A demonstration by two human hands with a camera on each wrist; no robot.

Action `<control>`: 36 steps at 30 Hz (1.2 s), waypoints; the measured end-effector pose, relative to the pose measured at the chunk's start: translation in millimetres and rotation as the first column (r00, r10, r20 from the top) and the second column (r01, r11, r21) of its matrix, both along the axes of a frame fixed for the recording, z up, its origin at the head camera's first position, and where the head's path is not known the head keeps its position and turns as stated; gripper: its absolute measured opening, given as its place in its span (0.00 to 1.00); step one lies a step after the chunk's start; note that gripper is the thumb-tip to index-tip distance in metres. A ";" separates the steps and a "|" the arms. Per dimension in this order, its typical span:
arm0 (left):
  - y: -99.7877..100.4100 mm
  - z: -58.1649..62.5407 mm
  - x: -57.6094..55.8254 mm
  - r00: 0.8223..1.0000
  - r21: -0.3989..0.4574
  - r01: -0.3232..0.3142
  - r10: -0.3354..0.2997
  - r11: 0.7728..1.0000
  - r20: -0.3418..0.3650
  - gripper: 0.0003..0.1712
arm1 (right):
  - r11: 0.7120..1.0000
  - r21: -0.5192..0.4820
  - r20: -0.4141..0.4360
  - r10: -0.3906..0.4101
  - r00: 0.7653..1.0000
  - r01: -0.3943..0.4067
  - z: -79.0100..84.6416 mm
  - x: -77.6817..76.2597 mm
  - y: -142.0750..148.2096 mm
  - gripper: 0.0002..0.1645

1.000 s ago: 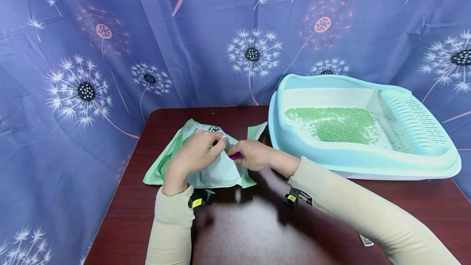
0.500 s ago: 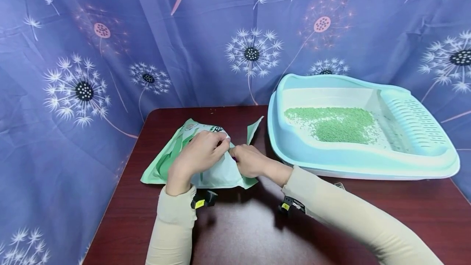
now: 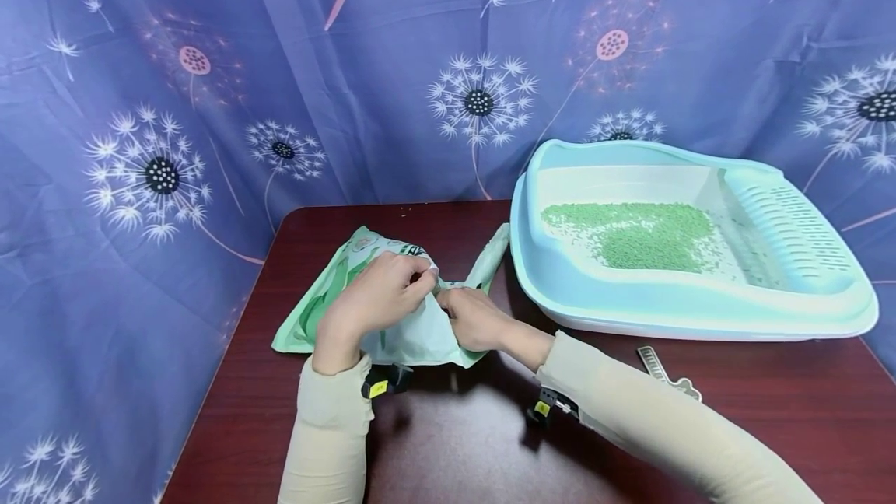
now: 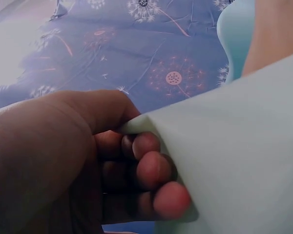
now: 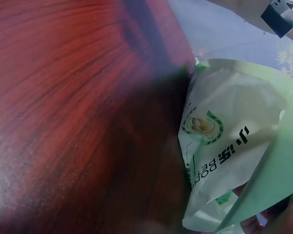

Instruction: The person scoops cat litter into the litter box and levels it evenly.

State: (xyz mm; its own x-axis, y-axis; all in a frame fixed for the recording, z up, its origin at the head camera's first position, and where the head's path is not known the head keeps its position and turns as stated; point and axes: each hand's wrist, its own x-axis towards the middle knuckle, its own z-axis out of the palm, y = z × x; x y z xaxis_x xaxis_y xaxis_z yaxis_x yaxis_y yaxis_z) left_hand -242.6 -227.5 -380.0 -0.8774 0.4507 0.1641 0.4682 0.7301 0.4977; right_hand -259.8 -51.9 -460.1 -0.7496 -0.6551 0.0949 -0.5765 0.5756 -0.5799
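Left hand [image 3: 374, 302] pinches the folded top of the bag [image 3: 413, 333], fingers curled round the film; in the left wrist view the fingertips [image 4: 158, 168] press under the pale edge. Right hand [image 3: 474, 319] grips the same fold just beside it, knuckles nearly touching the left ones. Whether it holds anything else cannot be told. Beyond the right hand, a loose corner of the bag reaches almost to the rim of the tray [image 3: 560, 286]. Nearer the person than both hands, the table [image 3: 448, 442] lies bare to its front edge. A small strip [image 3: 665, 376] lies right of the right forearm, near the tray.
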 end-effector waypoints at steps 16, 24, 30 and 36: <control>-5.9 2.0 1.0 0.999 0.017 -0.015 0.014 1.000 0.031 0.22 | 0.989 -0.128 0.045 -0.070 0.997 0.075 -7.6 -0.5 12.5 0.15; -7.9 2.5 0.7 0.999 0.017 -0.019 0.018 1.000 0.050 0.21 | 0.977 -0.210 0.045 -0.032 0.998 0.041 -10.3 -0.9 23.8 0.20; -8.9 4.0 1.2 0.997 0.029 -0.021 0.019 0.999 0.074 0.21 | 0.958 -0.284 -0.076 0.005 0.997 -0.027 -12.9 2.6 34.7 0.22; -9.4 4.3 2.1 0.996 0.026 -0.021 0.019 0.999 0.086 0.22 | 0.952 -0.303 -0.068 -0.054 0.996 0.031 -16.9 13.1 45.7 0.24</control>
